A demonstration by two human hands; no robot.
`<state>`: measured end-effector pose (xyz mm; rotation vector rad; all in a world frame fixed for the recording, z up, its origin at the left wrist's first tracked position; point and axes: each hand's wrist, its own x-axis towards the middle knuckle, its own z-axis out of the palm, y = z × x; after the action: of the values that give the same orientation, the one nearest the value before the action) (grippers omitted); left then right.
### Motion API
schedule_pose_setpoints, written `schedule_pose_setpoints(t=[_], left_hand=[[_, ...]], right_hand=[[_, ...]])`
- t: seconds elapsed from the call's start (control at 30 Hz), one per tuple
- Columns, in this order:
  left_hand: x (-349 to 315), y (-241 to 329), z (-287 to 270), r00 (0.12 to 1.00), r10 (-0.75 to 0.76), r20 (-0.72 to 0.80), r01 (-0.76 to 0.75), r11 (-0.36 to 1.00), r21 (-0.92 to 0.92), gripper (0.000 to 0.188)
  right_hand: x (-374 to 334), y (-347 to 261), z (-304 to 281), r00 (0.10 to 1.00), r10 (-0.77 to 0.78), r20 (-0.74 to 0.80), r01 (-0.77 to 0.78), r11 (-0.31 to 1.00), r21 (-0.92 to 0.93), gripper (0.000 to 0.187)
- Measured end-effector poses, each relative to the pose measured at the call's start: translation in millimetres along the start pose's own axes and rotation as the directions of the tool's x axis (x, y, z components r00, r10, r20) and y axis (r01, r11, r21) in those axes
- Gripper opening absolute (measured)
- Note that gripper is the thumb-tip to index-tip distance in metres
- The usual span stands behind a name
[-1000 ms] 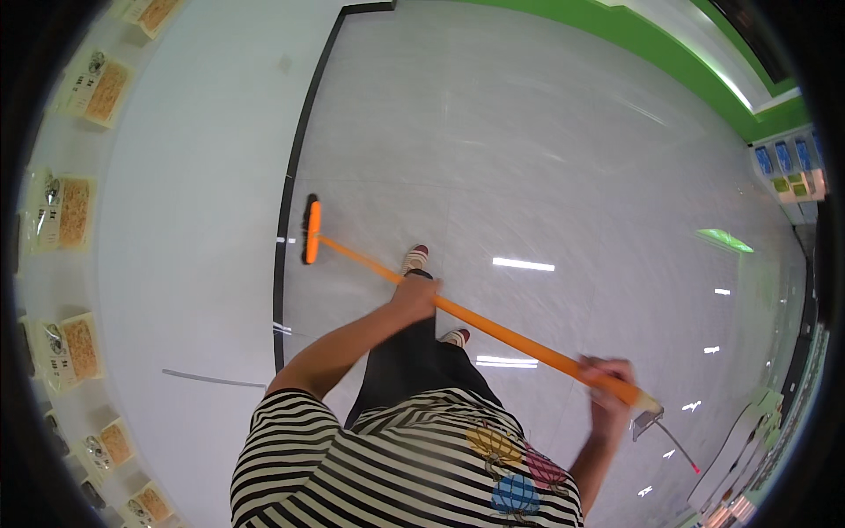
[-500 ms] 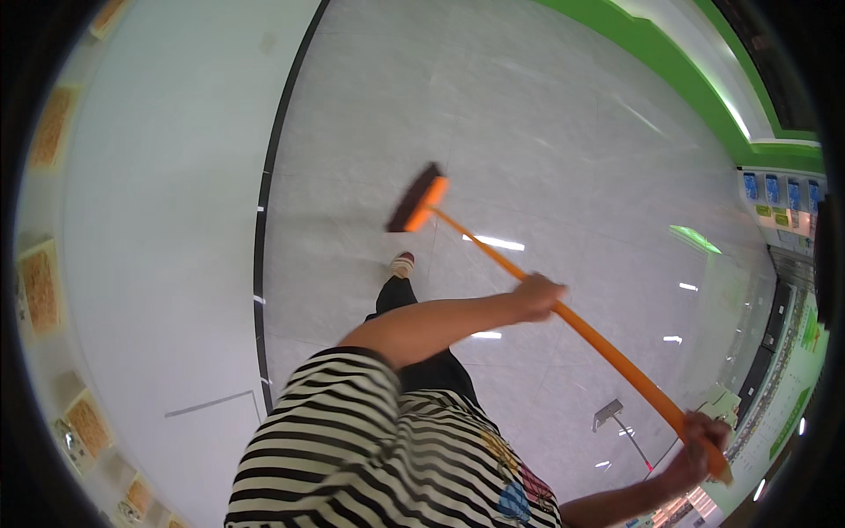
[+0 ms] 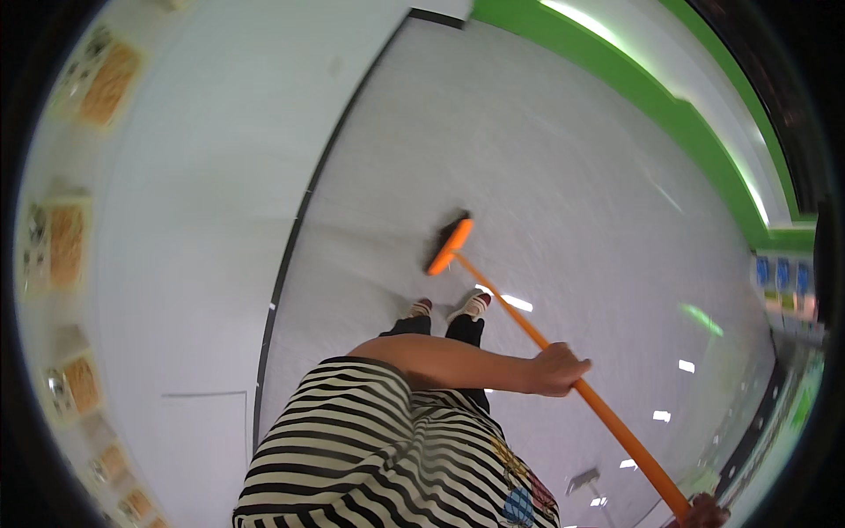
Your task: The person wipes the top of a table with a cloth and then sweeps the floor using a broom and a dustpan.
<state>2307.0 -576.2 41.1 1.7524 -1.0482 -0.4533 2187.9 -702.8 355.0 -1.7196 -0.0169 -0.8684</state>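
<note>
Clock centred on the head view, 12 at top. Broom (image 3: 616, 425) is in both hands, running diagonally: orange head (image 3: 451, 246) just off centre toward 2, pole slanting out to between 4 and 5. Dark bristles face 10 from the head; can't tell if they touch the floor (image 3: 546, 167).

Left hand (image 3: 556, 370) at 4, wrapped round the mid-pole, back of hand up, bare forearm crossing in front of the torso. Right hand (image 3: 706, 512) at the rim between 4 and 5, clasping the pole near its upper end; dim and partly cut off, finger detail unclear.

Two shoes (image 3: 476, 305) below the broom head, one near 6, other toward 4. Striped shirt (image 3: 352, 440) fills 6 to 7.

Grey dustpan-like tool (image 3: 583, 480) at 5, apart from the broom, blurred. White wall (image 3: 202, 220) takes the 9 side, black strip (image 3: 299, 220) along its base from 12 down to between 7 and 8. Clear packs (image 3: 69, 242) line the far 9 rim. Green band (image 3: 616, 79) arcs 12 to 3, blue packs (image 3: 782, 275) at 3.
</note>
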Motion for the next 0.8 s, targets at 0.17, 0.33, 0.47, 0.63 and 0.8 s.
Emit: schedule_pose_setpoints(t=[0.17, 0.33, 0.47, 0.63, 0.8], left_hand=[[-73, -78, -62, 0.921, -0.366, -0.134, 0.388, 0.898, 0.207, 0.027], [-186, -163, -70, 0.594, -0.654, -0.468, 0.781, 0.609, 0.140, 0.010], [-251, -210, -82, 0.323, -0.704, -0.633, 0.928, 0.366, 0.067, 0.004], [-207, -236, -123, 0.307, -0.683, -0.663, 0.935, 0.346, 0.076, 0.010], [-64, -270, -137, 0.625, -0.551, -0.553, 0.760, 0.593, 0.267, 0.020]], right_hand=[[35, 151, 28, 0.847, 0.395, 0.356, -0.480, 0.855, 0.195, 0.025], [31, 270, 175, 0.470, 0.584, 0.661, -0.815, 0.575, 0.072, 0.027], [5, 274, 281, 0.203, 0.510, 0.836, -0.857, 0.506, -0.101, 0.017], [27, 268, 288, 0.359, 0.489, 0.795, -0.789, 0.614, -0.022, 0.016], [59, 270, 189, 0.613, 0.617, 0.492, -0.721, 0.692, 0.031, 0.013]])
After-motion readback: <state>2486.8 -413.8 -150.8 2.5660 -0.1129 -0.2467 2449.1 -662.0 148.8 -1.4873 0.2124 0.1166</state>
